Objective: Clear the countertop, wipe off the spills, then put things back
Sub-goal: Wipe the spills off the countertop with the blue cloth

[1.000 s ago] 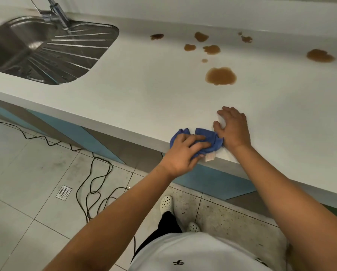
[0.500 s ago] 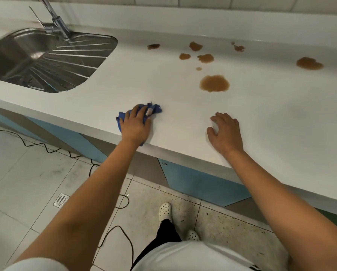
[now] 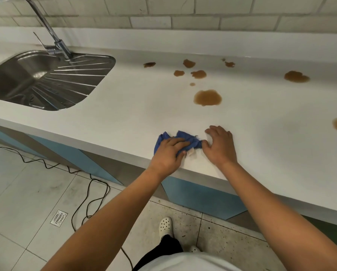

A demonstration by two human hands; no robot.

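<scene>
The left hand (image 3: pixel 168 153) grasps a crumpled blue cloth (image 3: pixel 183 140) and presses it on the white countertop (image 3: pixel 136 106), close to the near edge. The right hand (image 3: pixel 220 147) lies just right of the cloth, released, with fingers spread flat on the surface; its thumb touches the cloth. Several brown liquid spills (image 3: pixel 207 97) lie farther back and to the right, well apart from the cloth. At the far left a stainless steel sink (image 3: pixel 46 81) with a chrome faucet (image 3: pixel 52 36) is set into the countertop. A black cable (image 3: pixel 89 194) lies on the tiled floor (image 3: pixel 26 192) below.
</scene>
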